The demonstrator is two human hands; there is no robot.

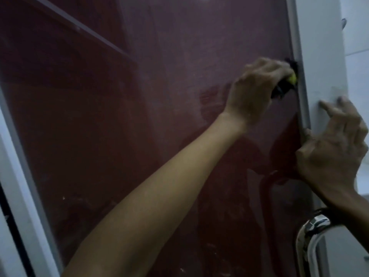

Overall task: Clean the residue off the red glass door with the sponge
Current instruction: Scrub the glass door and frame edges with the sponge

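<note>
Nearest the camera, low and to the right of the red glass door (119,116), a curved chrome handle (308,236) shines beside the white frame (323,56) that runs up the door's right edge. A dark band (321,211) sits on the wrist just above that handle.

Further up the frame, the right hand (337,152) rests against it. Its fingers are spread and only loosely bent, the tips lying on the white surface, the thumb side at the seam where the frame meets the glass. The grip here is slack and has hold of nothing.

The left forearm reaches from the lower left, diagonally across the door, to the left hand (257,88), which is at the door's right edge, just beside the frame and higher than the right hand. Its grip is closed tight round the sponge (287,82), fingers curled over it. The sponge shows yellow with a dark scouring side and is pressed to the glass right at the seam with the frame.

The glass itself carries cloudy, whitish smears (201,92) to the left of the sponge hand, and pale specks lower down near the door's bottom part. Dim reflections of the arms show in the red surface. A grey strip (22,140) borders the door's left side.
</note>
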